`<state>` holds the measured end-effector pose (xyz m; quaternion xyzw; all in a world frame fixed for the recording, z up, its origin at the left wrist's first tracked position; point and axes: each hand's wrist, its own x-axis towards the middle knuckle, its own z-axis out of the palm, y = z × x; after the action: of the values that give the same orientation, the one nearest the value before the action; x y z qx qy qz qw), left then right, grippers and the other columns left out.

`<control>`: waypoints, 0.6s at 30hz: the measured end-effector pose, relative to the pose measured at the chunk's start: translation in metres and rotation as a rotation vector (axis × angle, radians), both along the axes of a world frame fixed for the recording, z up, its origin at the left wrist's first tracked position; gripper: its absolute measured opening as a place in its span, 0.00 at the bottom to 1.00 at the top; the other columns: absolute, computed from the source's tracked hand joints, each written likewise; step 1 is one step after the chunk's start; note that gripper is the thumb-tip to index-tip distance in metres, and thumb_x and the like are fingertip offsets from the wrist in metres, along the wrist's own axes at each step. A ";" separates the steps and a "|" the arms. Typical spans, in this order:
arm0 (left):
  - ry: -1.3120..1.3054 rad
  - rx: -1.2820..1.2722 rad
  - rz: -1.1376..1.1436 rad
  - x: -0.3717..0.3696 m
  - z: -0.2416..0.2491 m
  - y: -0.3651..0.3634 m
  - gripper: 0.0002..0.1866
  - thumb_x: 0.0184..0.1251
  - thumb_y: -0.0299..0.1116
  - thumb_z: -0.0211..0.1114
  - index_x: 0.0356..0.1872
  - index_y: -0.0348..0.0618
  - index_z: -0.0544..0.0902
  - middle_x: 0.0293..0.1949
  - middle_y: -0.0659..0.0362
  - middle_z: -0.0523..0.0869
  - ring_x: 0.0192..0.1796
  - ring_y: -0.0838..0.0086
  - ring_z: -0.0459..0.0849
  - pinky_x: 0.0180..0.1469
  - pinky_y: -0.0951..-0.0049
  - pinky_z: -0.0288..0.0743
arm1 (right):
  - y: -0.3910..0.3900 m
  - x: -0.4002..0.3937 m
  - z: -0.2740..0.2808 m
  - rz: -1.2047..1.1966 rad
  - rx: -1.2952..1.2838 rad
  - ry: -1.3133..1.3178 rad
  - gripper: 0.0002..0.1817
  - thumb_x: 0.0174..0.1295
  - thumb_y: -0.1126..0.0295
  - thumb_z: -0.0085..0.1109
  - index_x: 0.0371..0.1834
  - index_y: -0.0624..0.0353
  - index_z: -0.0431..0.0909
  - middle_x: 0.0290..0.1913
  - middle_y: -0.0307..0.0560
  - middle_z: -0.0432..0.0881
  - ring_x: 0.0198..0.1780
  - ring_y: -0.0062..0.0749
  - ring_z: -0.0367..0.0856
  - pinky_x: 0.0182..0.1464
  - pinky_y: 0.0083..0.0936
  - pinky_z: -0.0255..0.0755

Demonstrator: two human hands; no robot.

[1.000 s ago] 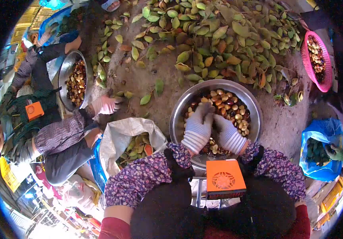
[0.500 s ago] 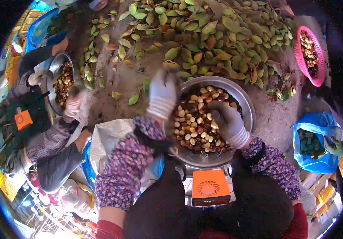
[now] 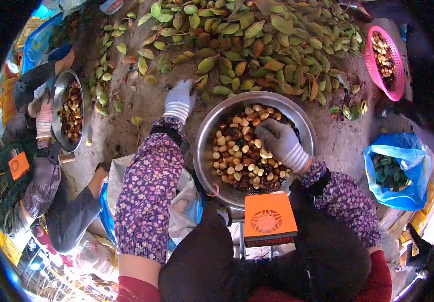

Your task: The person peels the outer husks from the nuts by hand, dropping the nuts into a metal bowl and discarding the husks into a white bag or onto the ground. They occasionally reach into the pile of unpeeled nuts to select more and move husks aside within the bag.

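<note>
My left hand (image 3: 180, 99), in a white glove with a striped cuff, reaches out over the ground at the near edge of a heap of green and brown pods (image 3: 277, 48). Its fingers look slightly apart, with nothing visible in them. Closer to me stands a round metal bowl (image 3: 204, 151) with brown and pale nuts (image 3: 237, 158) in it. Over the right part of these nuts is my right hand (image 3: 283, 146), gloved, with thumb and fingers curled together; what they hold is hidden.
On the left, a co-worker's gloved hand (image 3: 44, 118) is beside another metal bowl of nuts (image 3: 82, 121). A pink basket (image 3: 401, 65) with nuts and a blue bag (image 3: 408, 199) with dark contents stand at the right. An orange box (image 3: 270, 219) is between my legs.
My left hand has moved left, away from the bowl. My right hand stays over the nuts. At the right, a gloved hand has left the blue bag; the co-worker's hands at the left have shifted.
</note>
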<state>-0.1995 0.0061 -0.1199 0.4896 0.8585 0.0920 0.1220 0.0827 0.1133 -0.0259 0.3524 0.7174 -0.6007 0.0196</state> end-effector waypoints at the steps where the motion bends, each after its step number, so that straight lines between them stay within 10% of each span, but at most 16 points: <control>1: 0.023 0.011 -0.026 0.000 -0.002 -0.003 0.15 0.58 0.38 0.61 0.45 0.46 0.74 0.41 0.50 0.79 0.43 0.52 0.79 0.43 0.57 0.74 | 0.002 -0.002 0.001 -0.011 0.015 0.011 0.12 0.62 0.66 0.55 0.40 0.65 0.75 0.31 0.54 0.80 0.33 0.35 0.79 0.38 0.29 0.71; 9: -0.240 0.461 -0.044 0.056 0.112 0.008 0.07 0.54 0.33 0.64 0.31 0.42 0.78 0.29 0.49 0.80 0.31 0.55 0.80 0.33 0.62 0.74 | 0.012 -0.007 -0.001 -0.174 -0.073 0.184 0.18 0.62 0.62 0.54 0.46 0.66 0.74 0.39 0.52 0.81 0.42 0.35 0.78 0.46 0.28 0.71; 12: -0.278 0.460 -0.204 0.098 0.145 0.006 0.07 0.50 0.30 0.65 0.30 0.43 0.78 0.35 0.48 0.80 0.31 0.55 0.81 0.33 0.62 0.76 | 0.008 -0.020 0.020 -0.148 -0.179 0.294 0.27 0.65 0.46 0.45 0.49 0.62 0.71 0.31 0.37 0.75 0.30 0.17 0.72 0.32 0.14 0.68; 18: -0.687 0.436 0.174 0.146 0.156 0.001 0.12 0.56 0.31 0.62 0.40 0.38 0.77 0.33 0.47 0.81 0.32 0.57 0.82 0.36 0.66 0.76 | -0.006 -0.010 0.024 -0.227 -0.254 0.273 0.10 0.65 0.72 0.50 0.46 0.65 0.71 0.38 0.46 0.79 0.41 0.25 0.76 0.42 0.22 0.72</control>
<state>-0.0537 0.0073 0.0359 0.3704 0.7664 0.4395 0.2868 0.0726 0.1069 -0.0021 0.3410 0.5877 -0.7267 -0.1011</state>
